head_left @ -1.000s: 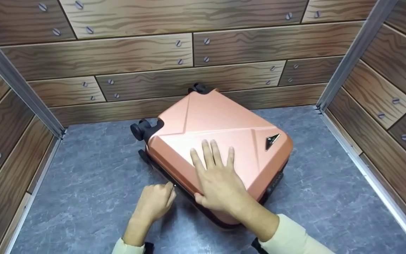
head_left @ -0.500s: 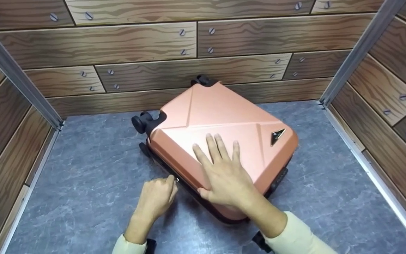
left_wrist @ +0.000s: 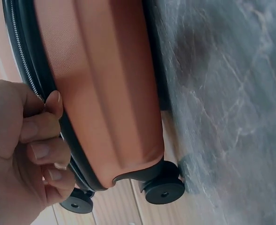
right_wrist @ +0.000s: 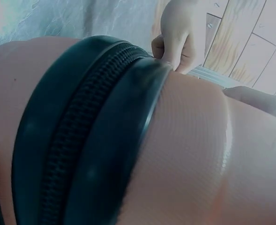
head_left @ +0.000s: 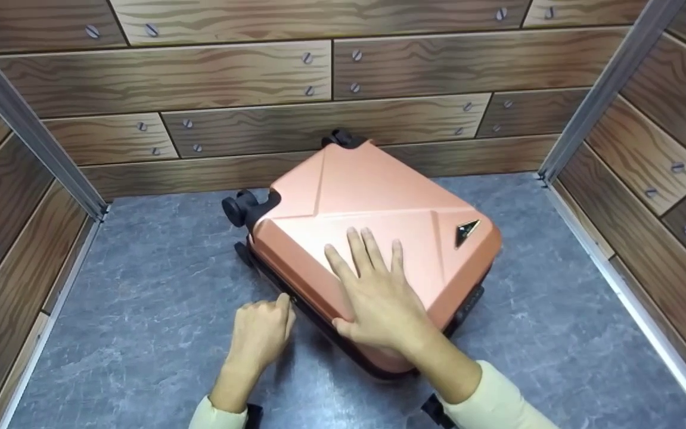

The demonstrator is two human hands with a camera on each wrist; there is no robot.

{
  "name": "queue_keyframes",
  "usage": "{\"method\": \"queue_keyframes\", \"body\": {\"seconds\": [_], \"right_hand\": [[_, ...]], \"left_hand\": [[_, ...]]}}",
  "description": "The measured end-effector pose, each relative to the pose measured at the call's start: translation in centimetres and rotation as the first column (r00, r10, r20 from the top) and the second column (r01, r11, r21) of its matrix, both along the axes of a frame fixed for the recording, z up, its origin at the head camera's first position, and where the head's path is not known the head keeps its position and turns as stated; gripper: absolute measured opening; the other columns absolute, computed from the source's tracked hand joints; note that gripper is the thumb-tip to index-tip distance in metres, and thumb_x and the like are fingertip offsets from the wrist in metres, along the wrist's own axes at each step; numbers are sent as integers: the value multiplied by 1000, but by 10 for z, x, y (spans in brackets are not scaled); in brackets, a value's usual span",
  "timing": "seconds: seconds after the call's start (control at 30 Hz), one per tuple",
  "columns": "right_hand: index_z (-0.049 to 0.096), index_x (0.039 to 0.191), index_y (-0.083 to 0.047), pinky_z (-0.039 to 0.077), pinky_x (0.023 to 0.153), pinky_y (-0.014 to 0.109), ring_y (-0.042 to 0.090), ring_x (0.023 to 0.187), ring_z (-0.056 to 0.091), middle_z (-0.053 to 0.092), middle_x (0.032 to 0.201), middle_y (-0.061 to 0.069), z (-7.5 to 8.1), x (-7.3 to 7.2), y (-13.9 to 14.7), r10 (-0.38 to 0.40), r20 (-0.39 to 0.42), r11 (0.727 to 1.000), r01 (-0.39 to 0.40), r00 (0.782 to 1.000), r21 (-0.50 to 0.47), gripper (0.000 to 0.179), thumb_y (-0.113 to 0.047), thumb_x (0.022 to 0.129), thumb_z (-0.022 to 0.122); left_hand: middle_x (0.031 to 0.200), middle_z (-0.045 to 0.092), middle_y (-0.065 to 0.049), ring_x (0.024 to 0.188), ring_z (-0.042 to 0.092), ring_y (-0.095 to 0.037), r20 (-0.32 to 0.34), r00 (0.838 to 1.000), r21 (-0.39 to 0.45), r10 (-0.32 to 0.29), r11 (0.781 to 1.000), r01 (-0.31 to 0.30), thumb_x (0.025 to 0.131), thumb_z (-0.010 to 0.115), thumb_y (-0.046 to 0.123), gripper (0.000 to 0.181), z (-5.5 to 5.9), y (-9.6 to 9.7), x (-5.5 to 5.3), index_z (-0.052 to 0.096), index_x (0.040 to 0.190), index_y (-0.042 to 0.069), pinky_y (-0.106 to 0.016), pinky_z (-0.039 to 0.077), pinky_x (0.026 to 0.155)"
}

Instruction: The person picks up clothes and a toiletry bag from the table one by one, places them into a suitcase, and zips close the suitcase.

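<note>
A rose-gold hard-shell suitcase [head_left: 378, 185] lies flat on the floor, its black wheels [head_left: 236, 210] toward the back left. My left hand [head_left: 259, 333] is at its near left side, fingers curled, thumb and forefinger pinching the zipper pull, which is mostly hidden by them. In the left wrist view the zipper [left_wrist: 23, 51] runs along a black band up to those fingertips. My right hand [head_left: 381, 310] rests on the top shell with fingers spread and straight. In the right wrist view the zipper teeth [right_wrist: 77, 126] show large beside the shell.
Wood-patterned walls [head_left: 247, 71] stand at the back and both sides, joined by grey metal corner posts [head_left: 605, 89]. Grey marbled floor [head_left: 140, 286] surrounds the suitcase. A black fitting [head_left: 469, 304] is on the suitcase's right side.
My left hand has slid slightly along the suitcase's side toward the wheels, still pinching. The right hand stays in place on the shell. The head view has tilted a little.
</note>
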State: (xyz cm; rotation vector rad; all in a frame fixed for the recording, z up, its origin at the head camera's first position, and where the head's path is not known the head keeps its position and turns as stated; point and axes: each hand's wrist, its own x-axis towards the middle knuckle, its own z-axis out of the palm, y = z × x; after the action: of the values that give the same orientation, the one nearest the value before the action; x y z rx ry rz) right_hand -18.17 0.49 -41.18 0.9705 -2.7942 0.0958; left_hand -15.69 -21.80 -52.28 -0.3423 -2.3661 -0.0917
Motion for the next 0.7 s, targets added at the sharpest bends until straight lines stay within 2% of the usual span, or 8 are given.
{"method": "queue_keyframes", "body": {"seconds": [0.17,0.4,0.5,0.7], "right_hand": [[24,159,-20,11,114,72,40,153,14,15,165,23,-2,2,-1,-7,22,1000,7,1000,2,109,-59,72,76],[23,159,-20,9,114,72,40,153,12,13,165,23,-1,2,0,-5,33,1000,4,999,2,109,-59,73,76],[22,159,-20,10,114,72,40,153,12,13,165,23,-1,1,0,-8,32,1000,8,999,2,109,-59,73,76],[22,160,-20,10,115,72,40,153,13,14,165,23,-1,3,0,-15,27,1000,14,1000,5,109,-59,73,76]], "left_hand": [[46,51,-7,39,51,-31,-21,999,30,45,999,-45,83,60,13,17,-4,-4,-1,51,69,8,-44,37,37],[48,52,-8,38,50,-33,-25,997,60,69,996,-67,84,59,14,15,-10,-3,-3,51,73,7,-45,37,36],[48,53,-8,38,51,-34,-2,997,95,77,993,-76,85,58,13,15,-12,-2,-5,51,74,6,-46,38,35],[51,54,-10,41,56,-36,86,993,172,76,981,-90,90,57,11,17,-13,2,1,47,78,6,-47,41,37]]}}
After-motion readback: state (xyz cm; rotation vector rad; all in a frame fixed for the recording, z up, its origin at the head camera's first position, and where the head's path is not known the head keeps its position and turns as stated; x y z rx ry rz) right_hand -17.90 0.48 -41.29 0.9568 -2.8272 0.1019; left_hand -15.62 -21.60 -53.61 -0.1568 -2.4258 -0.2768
